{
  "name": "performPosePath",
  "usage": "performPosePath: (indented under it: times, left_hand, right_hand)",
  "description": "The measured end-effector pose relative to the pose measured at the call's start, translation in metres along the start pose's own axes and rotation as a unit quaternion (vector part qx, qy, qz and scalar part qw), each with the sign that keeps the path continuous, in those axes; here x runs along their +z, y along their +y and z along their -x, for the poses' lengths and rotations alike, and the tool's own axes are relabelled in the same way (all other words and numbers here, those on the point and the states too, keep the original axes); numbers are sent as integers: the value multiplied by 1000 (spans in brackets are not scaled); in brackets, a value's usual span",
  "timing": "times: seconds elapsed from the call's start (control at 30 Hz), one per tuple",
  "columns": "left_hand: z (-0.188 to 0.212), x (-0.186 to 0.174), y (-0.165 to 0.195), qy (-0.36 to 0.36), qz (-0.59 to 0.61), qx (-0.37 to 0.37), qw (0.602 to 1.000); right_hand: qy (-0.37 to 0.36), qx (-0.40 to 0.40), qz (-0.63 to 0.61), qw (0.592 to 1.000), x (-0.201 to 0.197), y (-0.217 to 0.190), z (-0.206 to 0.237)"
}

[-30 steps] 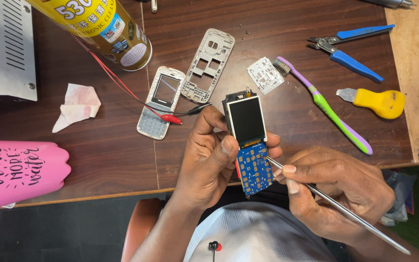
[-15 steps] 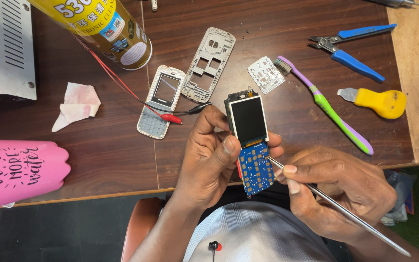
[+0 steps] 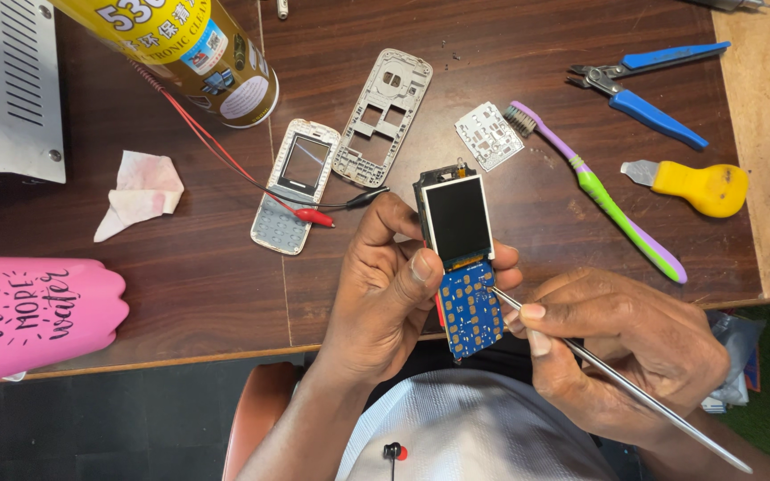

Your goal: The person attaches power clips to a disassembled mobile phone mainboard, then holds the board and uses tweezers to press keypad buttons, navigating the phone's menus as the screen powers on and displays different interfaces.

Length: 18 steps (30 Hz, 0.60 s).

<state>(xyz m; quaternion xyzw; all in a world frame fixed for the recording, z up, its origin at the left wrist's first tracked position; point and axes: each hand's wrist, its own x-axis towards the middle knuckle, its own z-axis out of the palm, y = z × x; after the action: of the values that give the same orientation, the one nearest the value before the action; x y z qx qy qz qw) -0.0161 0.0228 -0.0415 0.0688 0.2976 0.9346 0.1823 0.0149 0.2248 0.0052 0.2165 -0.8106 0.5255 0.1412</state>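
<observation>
Left hand [image 3: 385, 294] grip pinches phone board [image 3: 463, 267] by edges; light, fragile. Right hand [image 3: 626, 356] grip clasps metal probe [image 3: 617, 379].

Dark wood table [image 3: 180, 285] — spray can [image 3: 189, 49], phone fronts [image 3: 296, 183], toothbrush [image 3: 599, 191], pliers [image 3: 648, 85].

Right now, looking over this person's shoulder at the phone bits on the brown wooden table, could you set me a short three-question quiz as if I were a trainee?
1. True or false: the left hand holds the blue phone circuit board with its small black screen.
2. Which end of the thin metal probe in the right hand meets the board: A the tip, B the far end?
3. Fill in: the purple and green toothbrush lies between the board and the yellow-handled ____.

Key: 1 true; 2 A; 3 scraper.
</observation>
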Motion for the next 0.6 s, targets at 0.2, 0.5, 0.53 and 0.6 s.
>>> performPosePath:
  times: [0.2,0.5,0.53,0.6]
  left_hand:
    - [1,-1,-1,0,0,0,1000]
    - [2,-3,-2,1,3,4,1000]
    - [2,-3,-2,0,4,5,1000]
    - [1,-3,-3,2,3,3,1000]
  right_hand:
    - [-3,12,6,1000,0,2,2]
    - [-2,0,-7,1000,1,5,3]
    - [-2,0,-11,1000,1,5,3]
    - [-3,0,-19,1000,0,6,3]
